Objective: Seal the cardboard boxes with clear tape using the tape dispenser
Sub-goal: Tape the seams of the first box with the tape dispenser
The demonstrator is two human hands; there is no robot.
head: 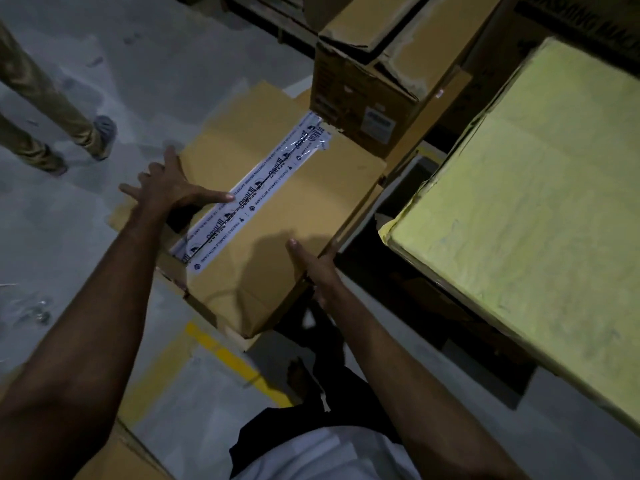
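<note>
A brown cardboard box lies on the floor in the middle of the view. A strip of white printed tape runs along its centre seam, and the near left flap gapes a little beside the strip. My left hand rests spread on the left flap, thumb stretched toward the tape. At the box's near right edge my right hand lies with straight fingers, thumb on the top and the fingers down the side. No tape dispenser is in view.
A stack of cardboard boxes stands right behind the taped box. A large yellow-topped box fills the right side. Another person's legs and shoes are at the far left on the grey floor. A yellow floor line runs below the box.
</note>
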